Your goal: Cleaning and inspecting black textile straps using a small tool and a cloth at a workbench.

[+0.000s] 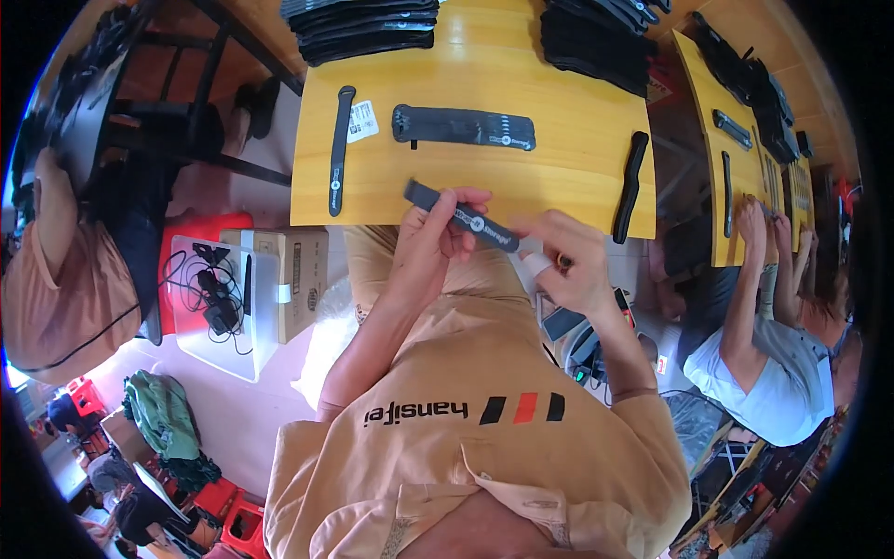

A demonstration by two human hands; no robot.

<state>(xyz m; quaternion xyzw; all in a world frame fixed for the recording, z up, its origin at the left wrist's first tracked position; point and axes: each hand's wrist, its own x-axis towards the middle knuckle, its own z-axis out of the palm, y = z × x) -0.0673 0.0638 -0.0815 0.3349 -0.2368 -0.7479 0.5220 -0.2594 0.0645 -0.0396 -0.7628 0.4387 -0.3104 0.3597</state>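
My left hand (pixel 436 233) is closed around a short black strap (pixel 484 226) with white print, just off the table's near edge. The strap's far-left end sticks out above my thumb. Close to its other end is my right hand (pixel 568 259), fingers curled and smeared by motion, with white tape on one finger; whether it touches the strap I cannot tell. On the wooden table (pixel 466 79) lies a wide bundle of black straps (pixel 456 127). A single long black strap (pixel 341 154) lies left of it beside a white label (pixel 363 119).
Stacks of black straps (pixel 368 28) stand at the table's far left and far right (pixel 596 47). A folded black strap (pixel 630 186) lies by the right edge. Left of me are a clear plastic bin (pixel 256 317) with cables and a cardboard box (pixel 303 279). Another person (pixel 759 345) works at the right.
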